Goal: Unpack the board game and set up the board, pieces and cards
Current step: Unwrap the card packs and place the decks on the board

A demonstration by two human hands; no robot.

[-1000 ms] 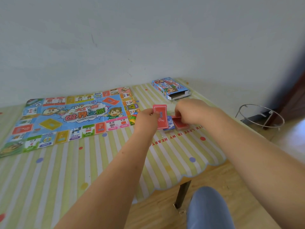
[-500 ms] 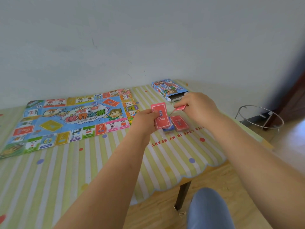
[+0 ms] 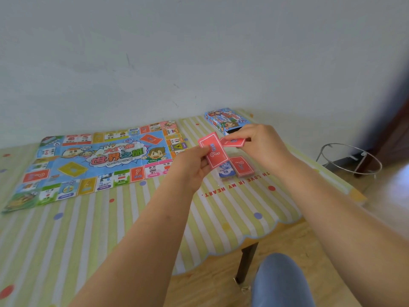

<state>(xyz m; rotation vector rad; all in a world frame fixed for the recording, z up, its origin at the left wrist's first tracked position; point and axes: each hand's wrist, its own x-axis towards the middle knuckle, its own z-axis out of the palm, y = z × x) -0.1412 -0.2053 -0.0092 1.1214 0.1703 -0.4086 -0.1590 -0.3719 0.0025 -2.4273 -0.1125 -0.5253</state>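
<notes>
White wall (image 3: 199, 52), striped tablecloth (image 3: 132, 218); left hand (image 3: 190, 167) and right hand (image 3: 261, 142) pinch red cards (image 3: 213, 151).

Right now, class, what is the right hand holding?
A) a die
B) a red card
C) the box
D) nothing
B: the right hand pinches a red card, next to the question-mark card held by the left hand.
</notes>
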